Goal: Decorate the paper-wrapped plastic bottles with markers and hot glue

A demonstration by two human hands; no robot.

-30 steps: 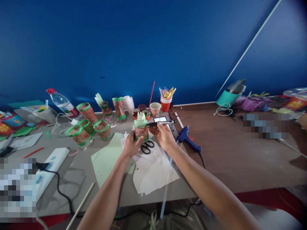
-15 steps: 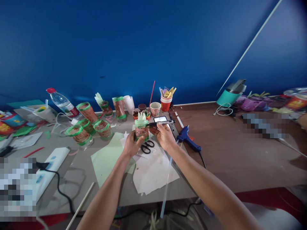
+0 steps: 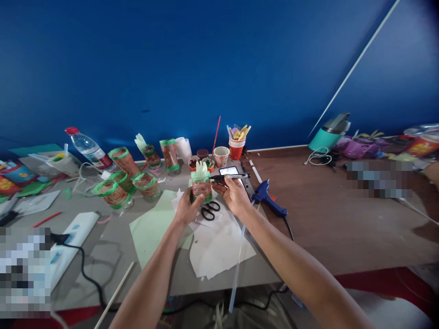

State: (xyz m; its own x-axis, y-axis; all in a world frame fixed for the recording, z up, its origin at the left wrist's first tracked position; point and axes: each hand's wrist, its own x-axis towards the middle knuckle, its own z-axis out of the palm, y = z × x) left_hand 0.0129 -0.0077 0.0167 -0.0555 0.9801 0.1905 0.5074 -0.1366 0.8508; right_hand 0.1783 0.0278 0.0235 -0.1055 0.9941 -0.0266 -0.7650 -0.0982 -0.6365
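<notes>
My left hand [image 3: 187, 205] is closed round the lower part of a small jar [image 3: 201, 186] painted brown with green bands, with pale green leaf-like pieces [image 3: 201, 167] rising from its top. In my right hand [image 3: 236, 195] is a black and white marker [image 3: 236, 176], held nearly level with its left end close to the jar. Black-handled scissors [image 3: 210, 210] lie just below the jar on white paper [image 3: 219, 251]. Behind my right hand is a lit phone [image 3: 229, 171]. A blue glue gun [image 3: 269, 199] rests to the right.
Several painted jars [image 3: 146, 185] and a tilted bottle [image 3: 89, 148] stand at the left. Paper cups [image 3: 236, 149] line the back near the blue wall. A power strip [image 3: 77, 242], its black cable and a pale stick [image 3: 115, 294] lie front left. A teal container [image 3: 324, 138] stands right.
The whole view has shifted very slightly. Both hands keep their hold on the jar and the marker, with almost no movement.
</notes>
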